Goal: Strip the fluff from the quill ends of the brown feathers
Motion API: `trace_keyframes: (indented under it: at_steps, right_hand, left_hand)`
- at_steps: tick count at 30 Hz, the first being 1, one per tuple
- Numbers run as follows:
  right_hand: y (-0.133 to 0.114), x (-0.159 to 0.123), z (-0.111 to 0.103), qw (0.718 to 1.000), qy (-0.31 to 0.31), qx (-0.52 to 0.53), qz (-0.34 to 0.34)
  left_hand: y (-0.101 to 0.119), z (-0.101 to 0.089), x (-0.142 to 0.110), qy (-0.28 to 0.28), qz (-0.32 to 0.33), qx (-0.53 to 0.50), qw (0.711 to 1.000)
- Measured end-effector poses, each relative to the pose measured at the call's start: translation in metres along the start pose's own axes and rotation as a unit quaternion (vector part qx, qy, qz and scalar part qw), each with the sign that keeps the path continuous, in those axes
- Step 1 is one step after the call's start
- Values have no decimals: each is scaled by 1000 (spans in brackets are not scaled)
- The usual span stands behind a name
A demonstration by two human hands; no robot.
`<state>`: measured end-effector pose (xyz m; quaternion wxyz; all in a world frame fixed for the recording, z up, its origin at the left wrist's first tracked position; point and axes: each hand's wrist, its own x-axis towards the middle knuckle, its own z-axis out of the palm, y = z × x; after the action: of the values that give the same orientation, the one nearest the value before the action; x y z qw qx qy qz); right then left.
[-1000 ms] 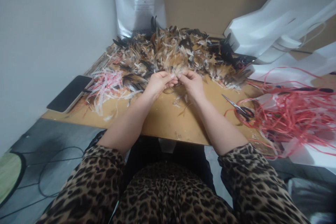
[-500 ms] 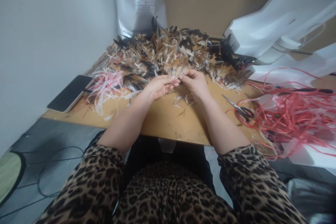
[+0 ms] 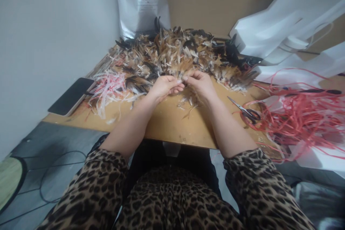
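Right hand [image 3: 201, 83] sits slightly farther right than one second earlier; handling apparently continues at the same spot. Upper left of centre, silver bag [image 3: 144, 14] reads "PPGZ" beneath a rabbit emblem. At centre, left hand [image 3: 165, 88] appears to pinch a brown feather tuft [image 3: 180, 69]; the right thumb and forefinger press together, contents indeterminable.

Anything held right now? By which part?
Looks like a tuft of feathers, pinched at its near end by the left hand and right hand.
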<state>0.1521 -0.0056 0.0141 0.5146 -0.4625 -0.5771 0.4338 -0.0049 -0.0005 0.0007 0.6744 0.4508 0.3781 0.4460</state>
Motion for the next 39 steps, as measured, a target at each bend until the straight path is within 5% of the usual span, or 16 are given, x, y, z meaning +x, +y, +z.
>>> trace_keyframes:
  at_steps: [11,17,20,23,27,30,33,39]
  right_hand:
    - [11,2,7,998,18,63,14]
    - [3,4,-13,994,-52,-98,-13]
    - [-1,4,-27,951,-172,-256,-17]
    - [-6,-2,-27,877,-266,-399,-9]
    - [-11,-13,-8,793,-284,-536,-50]
    - [-10,-17,4,765,-289,-572,-57]
    - [-8,-16,4,787,-277,-548,-54]
    - [-14,-6,-18,950,-189,-244,-55]
  left_hand:
    - [-2,3,0,-22,-2,24,999]
    - [-3,-2,4,6,-3,-11,1000]
    - [-1,-4,6,29,-4,-38,999]
    - [-1,-6,6,33,-2,-48,998]
    - [0,-6,6,38,-11,-47,998]
    - [0,-5,5,36,-11,-48,998]
    - [1,-4,5,36,-13,-57,998]
    - [5,-4,4,45,-35,-111,992]
